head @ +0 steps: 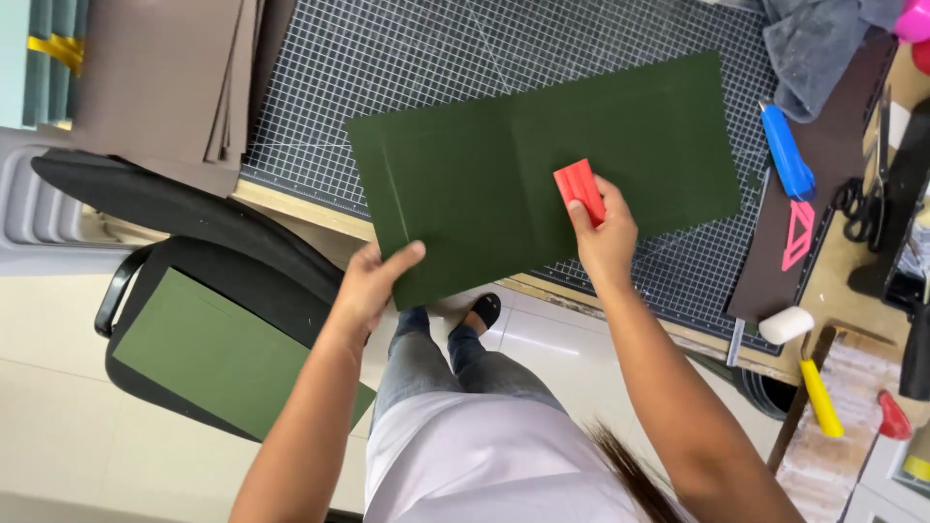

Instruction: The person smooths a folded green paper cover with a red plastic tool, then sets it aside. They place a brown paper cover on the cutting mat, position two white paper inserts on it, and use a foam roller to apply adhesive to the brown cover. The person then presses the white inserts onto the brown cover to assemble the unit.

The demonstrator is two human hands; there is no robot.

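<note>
**Two hands steady and press a green sheet**

Both hands work one dark green card sheet (542,169) lying on the gridded cutting mat (387,58), its near edge overhanging the bench. The left hand (373,286) pinches that free corner, thumb on top, apparently to keep it from sliding. The right hand (605,237) grips a red scraper block (579,189), pressed flat beside the fold crease.

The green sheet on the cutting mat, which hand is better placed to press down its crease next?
Probably the right hand: it already holds the red scraper flat on the green sheet, just right of the fold line. The left hand grips the sheet's near edge, steadying it.
</note>
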